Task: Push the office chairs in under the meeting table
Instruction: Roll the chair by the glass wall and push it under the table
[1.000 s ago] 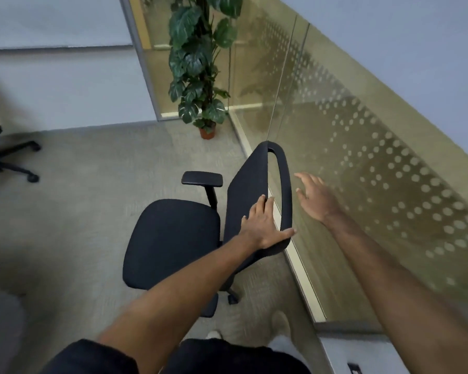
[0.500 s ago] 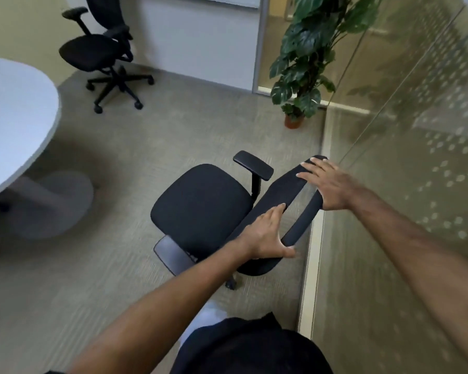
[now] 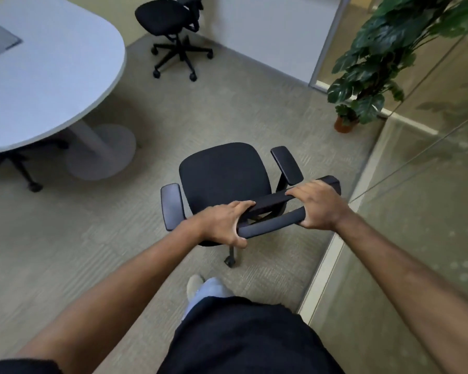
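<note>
A black office chair (image 3: 224, 174) stands on the carpet in front of me, its seat facing away toward the upper left. My left hand (image 3: 223, 222) grips the left end of its backrest's top rail, fingers curled over it. My right hand (image 3: 318, 203) grips the right end of the same rail. The grey meeting table (image 3: 52, 66) with a rounded end fills the upper left, on a round pedestal base (image 3: 100, 152). A second black chair (image 3: 170, 20) stands apart at the far wall. The wheeled base of a third chair (image 3: 16, 168) shows under the table's edge.
A glass partition (image 3: 422, 211) with a pale floor rail runs close along the right of the chair. A potted plant (image 3: 368, 76) stands in the far right corner. Carpet lies between the chair and the table. My foot (image 3: 195, 287) is just behind the chair.
The chair has swung round so its backrest faces me, and both hands now grip the top rail; earlier the right hand was off it, then laid on. The view turned left toward the table.
</note>
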